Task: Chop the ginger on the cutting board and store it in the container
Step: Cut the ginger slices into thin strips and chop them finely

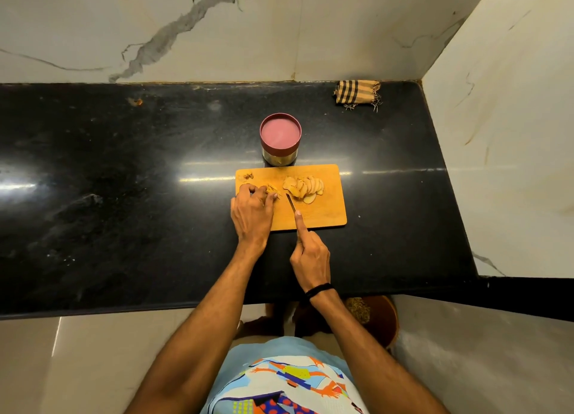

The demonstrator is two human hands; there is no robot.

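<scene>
A wooden cutting board lies on the black counter. Several ginger slices are fanned out on its far middle. My left hand holds a small ginger piece down at the board's left side with curled fingers. My right hand grips a knife, index finger stretched along its spine, blade pointing away between the piece and the slices. A steel container with a maroon lid on top stands just beyond the board.
A small ginger scrap lies at the board's far left corner. A folded striped cloth sits at the back right by the marble wall. The counter's front edge runs below my arms. A walled corner rises at right.
</scene>
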